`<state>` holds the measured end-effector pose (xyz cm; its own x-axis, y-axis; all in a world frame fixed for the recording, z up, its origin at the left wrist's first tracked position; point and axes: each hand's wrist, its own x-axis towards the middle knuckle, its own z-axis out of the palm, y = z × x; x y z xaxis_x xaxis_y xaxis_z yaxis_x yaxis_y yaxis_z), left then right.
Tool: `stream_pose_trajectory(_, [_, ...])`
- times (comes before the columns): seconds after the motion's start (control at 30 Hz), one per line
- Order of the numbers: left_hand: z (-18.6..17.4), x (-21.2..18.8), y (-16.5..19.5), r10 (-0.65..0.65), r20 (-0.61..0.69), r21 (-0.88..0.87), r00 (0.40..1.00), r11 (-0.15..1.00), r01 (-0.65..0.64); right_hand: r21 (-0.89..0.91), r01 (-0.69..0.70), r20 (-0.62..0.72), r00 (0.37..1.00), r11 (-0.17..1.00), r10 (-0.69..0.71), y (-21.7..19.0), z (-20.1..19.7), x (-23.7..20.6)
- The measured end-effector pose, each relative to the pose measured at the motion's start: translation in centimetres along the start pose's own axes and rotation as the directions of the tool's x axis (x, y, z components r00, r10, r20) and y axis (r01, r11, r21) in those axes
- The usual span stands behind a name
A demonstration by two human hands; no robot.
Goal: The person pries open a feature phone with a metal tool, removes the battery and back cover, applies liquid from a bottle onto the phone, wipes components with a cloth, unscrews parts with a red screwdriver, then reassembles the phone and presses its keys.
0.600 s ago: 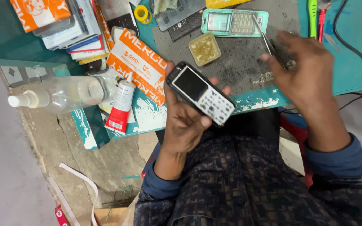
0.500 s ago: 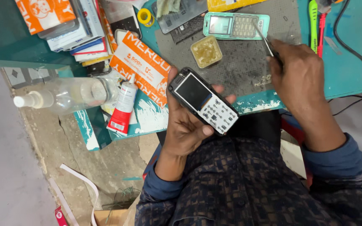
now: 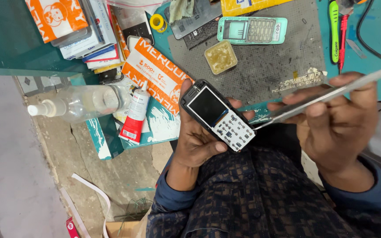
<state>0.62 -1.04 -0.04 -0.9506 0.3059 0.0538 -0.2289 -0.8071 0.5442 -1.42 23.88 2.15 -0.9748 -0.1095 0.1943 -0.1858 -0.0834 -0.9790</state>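
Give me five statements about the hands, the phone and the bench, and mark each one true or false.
1. The left hand holds a black keypad phone with its screen facing up. True.
2. The right hand is empty. False: its grip is closed on metal tweezers.
3. The tip of the tweezers points at the phone's keypad end. True.
4. The teal phone cover is fitted onto the phone in hand. False: it lies apart on the grey work mat.
5. The clear spray bottle stands upright on the mat. False: it lies on its side at the bench edge, beside a red and white tube.
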Motion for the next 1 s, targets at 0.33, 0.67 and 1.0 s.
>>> stream_pose_trajectory(0.33, [0.2,0.2,-0.1,-0.028,0.022,-0.007,0.999,1.000,0.028,-0.013,-0.033,0.016,0.999,0.999,0.033,-1.1,0.8,1.3])
stream_pose_trajectory(0.67, [0.6,0.5,-0.8,0.012,-0.011,0.049,1.000,0.999,-0.011,0.487,-0.388,0.064,0.909,0.782,0.411,0.7,1.2,2.0])
stream_pose_trajectory(1.0, [0.9,1.2,-1.8,0.092,-0.060,0.045,0.994,0.995,-0.089,0.594,-0.557,0.135,0.780,0.581,0.610,2.5,1.2,2.0])
